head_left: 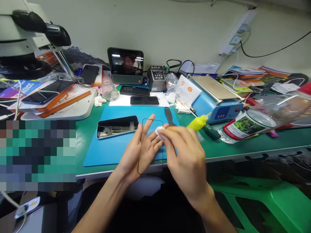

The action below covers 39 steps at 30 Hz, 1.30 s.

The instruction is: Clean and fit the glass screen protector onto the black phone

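Note:
My left hand (139,152) lies palm up with its fingers stretched out, and a thin clear glass panel with a black rim (156,123) rests flat on it. My right hand (184,155) pinches a small white wad (159,130) and presses it on the glass near the left fingertips. Both hands hover over the front edge of a blue mat (109,149). An opened phone body (117,126) lies on that mat just left of the hands.
A dark spatula-like tool (169,116), a yellow squeeze bottle (198,122) and a blue heating plate (213,97) sit to the right. Two dark phones (144,100), a glass jar (109,89), a small screen (125,65) and a microscope (26,38) stand behind. A green stool (262,200) is at lower right.

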Tool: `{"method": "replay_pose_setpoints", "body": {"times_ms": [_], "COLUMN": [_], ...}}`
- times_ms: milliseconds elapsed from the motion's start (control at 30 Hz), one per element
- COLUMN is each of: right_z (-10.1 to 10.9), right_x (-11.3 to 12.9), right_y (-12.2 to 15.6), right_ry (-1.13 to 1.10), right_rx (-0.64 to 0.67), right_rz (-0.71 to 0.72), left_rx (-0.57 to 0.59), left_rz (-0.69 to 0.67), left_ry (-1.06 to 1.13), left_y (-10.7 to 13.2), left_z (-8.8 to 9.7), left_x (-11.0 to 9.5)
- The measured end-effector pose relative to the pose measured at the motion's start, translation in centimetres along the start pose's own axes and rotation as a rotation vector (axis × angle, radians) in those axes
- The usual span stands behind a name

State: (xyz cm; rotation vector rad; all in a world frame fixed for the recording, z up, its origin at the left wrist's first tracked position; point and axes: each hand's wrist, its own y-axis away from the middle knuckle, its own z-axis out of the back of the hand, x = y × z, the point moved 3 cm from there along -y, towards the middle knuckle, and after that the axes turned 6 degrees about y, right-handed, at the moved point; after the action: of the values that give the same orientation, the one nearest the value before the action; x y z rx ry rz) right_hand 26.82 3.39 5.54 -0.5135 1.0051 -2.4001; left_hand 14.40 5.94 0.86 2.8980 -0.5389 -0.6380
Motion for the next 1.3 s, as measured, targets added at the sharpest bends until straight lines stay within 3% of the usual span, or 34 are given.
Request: {"method": "replay_pose_setpoints", "body": {"times_ms": [167, 433, 800, 1300], "right_z": [-2.6, -3.6, -2.7, -0.2], "right_x": [-1.8, -1.0, 0.2, 3.4], "right_y": [-3.5, -2.8, -1.0, 5.0], "right_ry": [0.062, 0.095, 0.058, -0.111], "right_rx": [0.022, 0.097, 0.127, 0.171], "right_rz": [0.016, 0.076, 0.093, 0.036], "left_rx": [0.003, -0.038, -0.060, 0.013], "left_rz": [-0.001, 0.005, 0.002, -0.055], "left_ry": [0.014, 0.053, 0.060, 0.038], "left_y": [0.1, 0.1, 0.0, 0.1], "left_z": [-0.6, -0.4, 0.1, 0.5], "left_x": [0.1, 0.2, 0.0, -0.2]}}
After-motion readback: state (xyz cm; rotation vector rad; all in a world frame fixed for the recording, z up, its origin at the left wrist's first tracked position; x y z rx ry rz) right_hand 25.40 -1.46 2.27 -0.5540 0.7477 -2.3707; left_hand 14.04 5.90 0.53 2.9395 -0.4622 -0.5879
